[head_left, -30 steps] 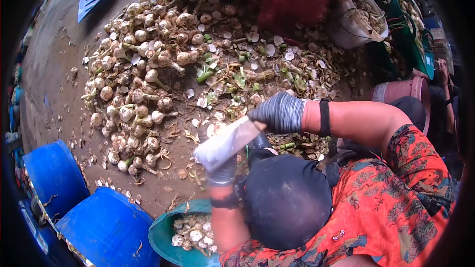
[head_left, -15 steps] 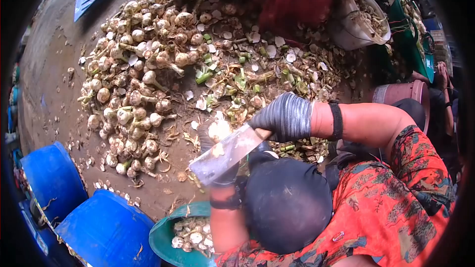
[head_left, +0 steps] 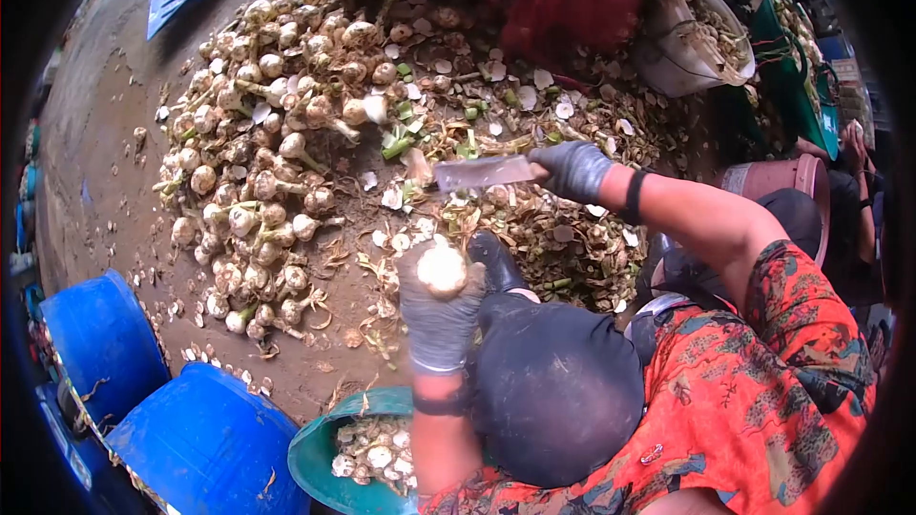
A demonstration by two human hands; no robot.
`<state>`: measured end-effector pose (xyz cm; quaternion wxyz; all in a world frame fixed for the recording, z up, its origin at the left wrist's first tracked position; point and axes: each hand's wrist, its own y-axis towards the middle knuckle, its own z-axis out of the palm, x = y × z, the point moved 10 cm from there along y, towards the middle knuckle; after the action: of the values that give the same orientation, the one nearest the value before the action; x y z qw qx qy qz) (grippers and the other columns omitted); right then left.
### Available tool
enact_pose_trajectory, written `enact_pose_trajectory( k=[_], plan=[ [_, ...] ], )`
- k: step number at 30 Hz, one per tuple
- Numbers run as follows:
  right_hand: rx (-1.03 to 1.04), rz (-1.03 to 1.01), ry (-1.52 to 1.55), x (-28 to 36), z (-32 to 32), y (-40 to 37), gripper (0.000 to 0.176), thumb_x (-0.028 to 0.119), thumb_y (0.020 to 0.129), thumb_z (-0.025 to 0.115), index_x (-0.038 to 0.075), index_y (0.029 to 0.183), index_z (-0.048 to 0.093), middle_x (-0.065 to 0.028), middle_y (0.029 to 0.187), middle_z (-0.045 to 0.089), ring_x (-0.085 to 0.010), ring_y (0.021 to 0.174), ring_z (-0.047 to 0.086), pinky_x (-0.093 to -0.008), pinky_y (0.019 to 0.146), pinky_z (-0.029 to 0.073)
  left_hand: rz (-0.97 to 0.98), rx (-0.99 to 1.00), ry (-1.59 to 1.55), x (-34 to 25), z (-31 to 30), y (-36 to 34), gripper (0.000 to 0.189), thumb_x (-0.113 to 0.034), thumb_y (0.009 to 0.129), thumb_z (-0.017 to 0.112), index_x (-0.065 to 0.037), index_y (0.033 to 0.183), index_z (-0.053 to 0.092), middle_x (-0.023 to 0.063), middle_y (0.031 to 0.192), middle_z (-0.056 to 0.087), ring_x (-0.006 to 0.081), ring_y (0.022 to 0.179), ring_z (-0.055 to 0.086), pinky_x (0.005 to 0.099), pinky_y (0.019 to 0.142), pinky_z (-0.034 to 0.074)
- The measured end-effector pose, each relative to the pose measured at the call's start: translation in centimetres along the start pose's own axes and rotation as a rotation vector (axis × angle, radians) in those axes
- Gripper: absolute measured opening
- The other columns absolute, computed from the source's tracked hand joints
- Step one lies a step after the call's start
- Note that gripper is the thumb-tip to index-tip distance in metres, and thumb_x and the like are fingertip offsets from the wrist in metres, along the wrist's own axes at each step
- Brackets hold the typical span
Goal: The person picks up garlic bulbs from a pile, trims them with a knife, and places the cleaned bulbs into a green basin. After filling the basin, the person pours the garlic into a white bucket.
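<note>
My left hand (head_left: 439,310), in a grey glove, holds a trimmed garlic bulb (head_left: 443,269) up in front of me, above my knee. My right hand (head_left: 571,170), also gloved, grips the handle of a broad cleaver (head_left: 482,173) whose blade points left over the scraps on the ground. A big heap of untrimmed garlic bulbs (head_left: 267,133) lies to the left of the blade. A green basin (head_left: 320,453) with several trimmed bulbs sits below my left arm.
Cut stalks, skins and roots (head_left: 534,229) cover the ground around the blade. Two blue tubs (head_left: 105,343) stand at the lower left. A red mesh sack (head_left: 563,0), a white bucket (head_left: 692,38) and a green basket (head_left: 792,67) stand at the back. Another person sits at the far right edge.
My right hand has swung the cleaver up and away from the bulb, out over the scraps. My left hand has lifted the bulb, now with its cut face showing.
</note>
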<state>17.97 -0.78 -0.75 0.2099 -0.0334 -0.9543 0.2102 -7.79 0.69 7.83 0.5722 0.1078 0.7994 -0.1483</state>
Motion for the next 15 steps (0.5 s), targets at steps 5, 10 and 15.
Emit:
enact_pose_trajectory(
  k=[5, 10, 15],
  plan=[
    [0.004, -0.374, 0.535, 9.3, 0.3, -1.0, 0.029, 0.039, 0.093, 0.059, 0.013, 0.102, 0.064, -0.0144, 0.086, 0.062, -0.0323, 0.069, 0.063, -0.0409, 0.059, 0.050, 0.140, 0.083, 0.227, -1.0, 2.3, 2.6, 0.069, -0.023, 0.070, 0.087, -0.004, 0.124, 0.048, 0.0100, 0.105, 0.060, 0.0229, 0.098, 0.059, 0.0374, 0.093, 0.048],
    [0.195, 0.049, 0.858, 9.8, 0.8, 0.0, 0.045, 0.048, 0.081, 0.073, 0.008, 0.095, 0.060, -0.0058, 0.072, 0.054, -0.0168, 0.061, 0.053, -0.0335, 0.052, 0.043, 0.206, -0.058, 0.298, -1.4, 0.6, 2.1, 0.097, -0.043, 0.068, 0.085, -0.002, 0.141, 0.036, 0.0185, 0.134, 0.045, 0.0295, 0.127, 0.043, 0.0440, 0.108, 0.035],
    [0.160, 0.025, 0.786, 10.3, -0.4, -0.5, 0.063, 0.056, 0.079, 0.072, 0.003, 0.109, 0.055, -0.0104, 0.085, 0.059, -0.0175, 0.080, 0.054, -0.0381, 0.071, 0.046, -0.413, 0.180, -0.921, 5.8, 3.8, 2.2, 0.076, -0.054, 0.087, 0.065, -0.005, 0.140, 0.042, 0.0130, 0.134, 0.050, 0.0242, 0.123, 0.047, 0.0424, 0.108, 0.036]
  ],
)
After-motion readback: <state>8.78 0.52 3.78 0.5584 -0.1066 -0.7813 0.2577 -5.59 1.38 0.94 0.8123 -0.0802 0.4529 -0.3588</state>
